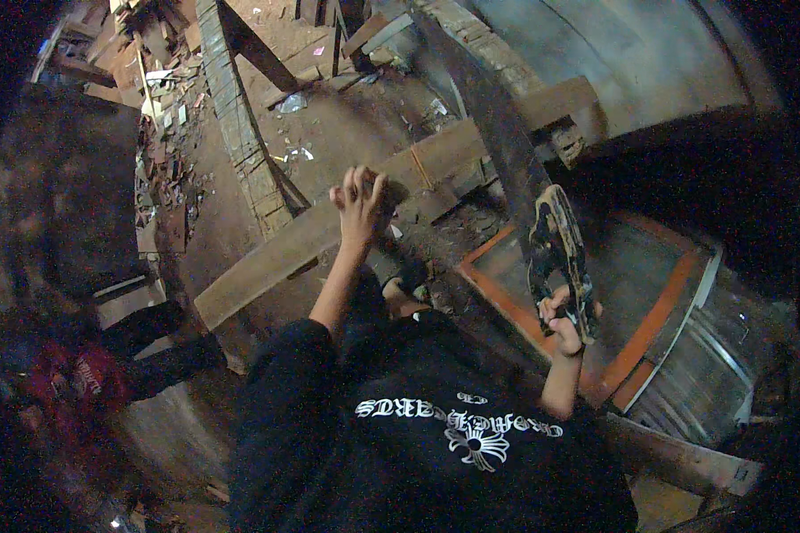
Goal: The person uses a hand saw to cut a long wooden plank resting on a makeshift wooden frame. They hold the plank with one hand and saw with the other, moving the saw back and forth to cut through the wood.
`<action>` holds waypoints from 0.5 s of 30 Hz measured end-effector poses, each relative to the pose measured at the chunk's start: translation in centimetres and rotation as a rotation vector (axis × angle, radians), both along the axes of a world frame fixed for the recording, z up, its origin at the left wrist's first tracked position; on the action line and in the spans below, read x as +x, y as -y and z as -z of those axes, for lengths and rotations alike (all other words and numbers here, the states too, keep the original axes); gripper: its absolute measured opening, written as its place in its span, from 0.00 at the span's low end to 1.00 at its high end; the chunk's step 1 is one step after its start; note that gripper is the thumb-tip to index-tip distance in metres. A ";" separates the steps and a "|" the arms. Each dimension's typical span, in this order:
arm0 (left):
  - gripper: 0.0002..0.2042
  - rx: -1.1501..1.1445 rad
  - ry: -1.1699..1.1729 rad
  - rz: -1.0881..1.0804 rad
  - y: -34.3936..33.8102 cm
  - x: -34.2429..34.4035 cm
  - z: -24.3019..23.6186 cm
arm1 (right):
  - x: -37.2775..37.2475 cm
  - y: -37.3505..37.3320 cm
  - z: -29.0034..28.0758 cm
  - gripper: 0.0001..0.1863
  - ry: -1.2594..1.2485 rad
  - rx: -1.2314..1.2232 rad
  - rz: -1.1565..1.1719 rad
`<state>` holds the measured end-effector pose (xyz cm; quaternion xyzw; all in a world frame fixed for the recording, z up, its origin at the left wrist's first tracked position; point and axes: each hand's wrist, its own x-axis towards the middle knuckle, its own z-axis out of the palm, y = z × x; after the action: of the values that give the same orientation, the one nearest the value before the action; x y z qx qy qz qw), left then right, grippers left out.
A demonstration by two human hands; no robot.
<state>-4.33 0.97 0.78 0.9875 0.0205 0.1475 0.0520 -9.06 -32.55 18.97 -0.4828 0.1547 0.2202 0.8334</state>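
Observation:
My right hand (567, 322) is wrapped round the worn, dark and pale handle of a handsaw (507, 133). Its broad dark blade slants up and to the left, across the right part of a long wooden plank (276, 266). Over the middle of that plank is my left hand (360, 204), with its fingers bent and apart. Whether the fingertips press on the wood I cannot tell. A thin light-brown strip (420, 169) lies across the plank between my hand and the blade.
A rough timber beam (240, 124) runs beyond the plank. Wood scraps (173, 133) litter the ground at far left. An orange-edged frame (658, 311) lies at right. Another person in a red top (76, 382) is at lower left. A large pale sheet (631, 62) stands at far right.

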 end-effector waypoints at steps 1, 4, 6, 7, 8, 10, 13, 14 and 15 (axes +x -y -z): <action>0.19 0.041 -0.042 -0.001 -0.3 0.6 0.1 | -0.5 0.4 0.3 0.16 -0.048 0.013 0.044; 0.21 0.012 -0.133 -0.001 -1.8 2.1 0.5 | -1.8 0.6 1.3 0.32 0.074 -0.099 0.034; 0.23 -0.010 -0.223 0.027 -1.7 2.2 0.2 | -3.3 1.1 2.6 0.27 0.127 -0.235 -0.146; 0.23 -0.023 -0.265 0.046 -1.6 2.4 0.0 | -4.1 0.8 3.0 0.24 0.088 -0.208 -0.118; 0.24 -0.038 -0.254 0.051 -1.6 2.4 -0.3 | -5.0 0.4 3.6 0.22 0.048 -0.171 -0.090; 0.25 -0.068 -0.233 0.061 -1.8 2.6 -0.6 | -5.7 -0.8 4.6 0.18 -0.176 -0.046 0.055; 0.25 -0.032 -0.162 0.085 -2.2 2.1 0.7 | -6.4 0.4 7.4 0.22 -0.058 0.249 -0.142; 0.25 -0.034 -0.161 0.093 -2.1 2.3 0.4 | -7.4 2.1 11.0 0.29 -0.004 0.353 -0.176; 0.25 -0.021 -0.161 0.089 -2.6 2.5 -0.2 | -7.5 1.8 12.1 0.32 -0.031 0.333 -0.156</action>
<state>-1.86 3.56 0.98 0.9955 -0.0176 0.0648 0.0667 -16.52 -34.38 6.90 -0.3452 0.0910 0.3143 0.8796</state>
